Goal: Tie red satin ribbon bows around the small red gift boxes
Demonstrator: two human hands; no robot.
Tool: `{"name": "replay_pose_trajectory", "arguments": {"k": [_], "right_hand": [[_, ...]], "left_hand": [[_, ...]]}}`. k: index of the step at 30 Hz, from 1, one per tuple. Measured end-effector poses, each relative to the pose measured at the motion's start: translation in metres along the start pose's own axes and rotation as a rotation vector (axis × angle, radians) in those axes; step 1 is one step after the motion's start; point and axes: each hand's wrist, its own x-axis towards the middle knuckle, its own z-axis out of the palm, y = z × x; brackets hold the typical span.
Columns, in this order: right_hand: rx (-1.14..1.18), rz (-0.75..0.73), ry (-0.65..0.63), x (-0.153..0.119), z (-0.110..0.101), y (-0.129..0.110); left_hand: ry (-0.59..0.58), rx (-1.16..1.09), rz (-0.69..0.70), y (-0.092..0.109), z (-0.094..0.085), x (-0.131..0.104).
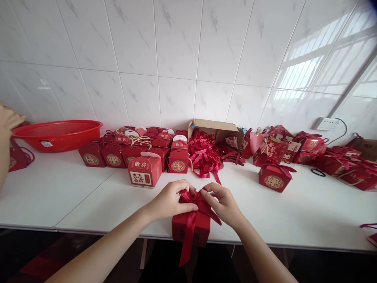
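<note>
A small red box (pixel 203 228) stands at the table's front edge, with a red satin ribbon (pixel 190 232) tied in a bow on its top. One ribbon tail hangs down the front, past the table edge. My left hand (pixel 173 200) pinches the bow's left loop between thumb and fingers. On the bow's right side, my right hand (pixel 222 202) has its thumb and fingers closed on the ribbon. The centre of the knot is partly covered by my fingers.
Red gift boxes (pixel 144 171) stand behind to the left, near a red basin (pixel 59 133). Loose ribbons (pixel 206 153) lie by an open carton (pixel 215 125). A bowed box (pixel 273 179) and several bags are at right. Another person's arm (pixel 4 133) shows far left.
</note>
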Motion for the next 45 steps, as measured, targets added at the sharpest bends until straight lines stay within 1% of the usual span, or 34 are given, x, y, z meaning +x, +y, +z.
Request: {"name": "replay_pose_trajectory", "arguments": {"k": [4,7,10,14,17,20,24,29,35,41,43,45], "right_hand": [[-0.028,-0.007,0.048,0.000,0.003,0.002],[0.000,0.035,0.075,-0.001,0.003,0.002],[0.034,0.057,0.078,-0.002,0.003,0.003],[0.029,0.026,0.101,-0.004,0.007,0.004],[0.065,0.032,0.134,-0.005,0.011,0.006],[0.092,0.056,0.166,-0.006,0.016,0.008],[0.083,0.061,0.218,-0.007,0.020,0.009],[-0.057,-0.025,0.301,-0.011,0.026,0.011],[-0.023,0.021,0.386,-0.017,0.034,0.018],[-0.007,0.033,0.421,-0.018,0.035,0.019],[0.008,0.040,0.409,-0.018,0.033,0.020],[0.034,0.050,0.381,-0.018,0.030,0.020]], "left_hand": [[0.049,0.074,0.041,-0.002,-0.001,0.000],[0.097,0.076,0.060,-0.003,-0.001,-0.001],[0.115,-0.032,0.000,-0.002,0.000,-0.001],[0.154,-0.151,-0.104,-0.001,0.005,0.001],[0.155,-0.178,-0.147,-0.001,0.008,0.002],[0.161,-0.155,-0.174,-0.002,0.009,0.001],[0.181,-0.162,-0.194,-0.007,0.009,-0.001],[0.187,-0.206,-0.206,-0.008,0.009,-0.004],[0.207,-0.252,-0.218,-0.008,0.012,-0.008],[0.233,-0.309,-0.267,-0.010,0.018,-0.010],[0.254,-0.287,-0.277,-0.008,0.019,-0.010],[0.248,-0.251,-0.273,-0.005,0.018,-0.010]]}}
